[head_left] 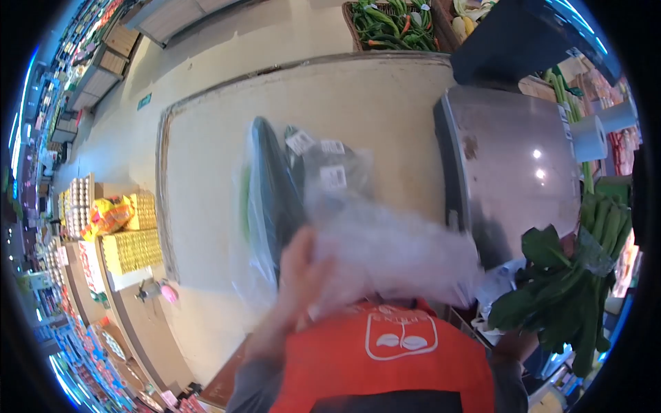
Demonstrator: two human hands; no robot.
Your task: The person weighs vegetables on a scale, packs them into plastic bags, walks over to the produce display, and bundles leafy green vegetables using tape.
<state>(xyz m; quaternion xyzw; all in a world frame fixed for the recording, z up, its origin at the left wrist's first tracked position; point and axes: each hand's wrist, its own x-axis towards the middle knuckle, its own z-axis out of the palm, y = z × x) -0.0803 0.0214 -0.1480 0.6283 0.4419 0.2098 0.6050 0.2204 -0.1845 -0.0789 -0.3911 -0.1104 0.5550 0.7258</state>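
Note:
My left hand (300,270), blurred by motion, grips the near end of a crumpled clear plastic bag (399,255) in front of the apron. The bag is smeared too, so its contents cannot be made out. Beyond it on the table lies a long dark green vegetable (270,186) in clear plastic. Beside that is a bagged dark vegetable (332,162) with white labels. At the right, my right hand (520,342) is mostly covered by a bunch of leafy greens (551,296), which it appears to hold up off the table; its fingers are largely hidden.
A steel scale (513,165) stands on the right of the table (206,186), with a dark display (506,45) behind it. A basket of peppers (396,27) is beyond the far edge. Plastic rolls (589,138) stand at right; egg trays (131,249) are stacked left.

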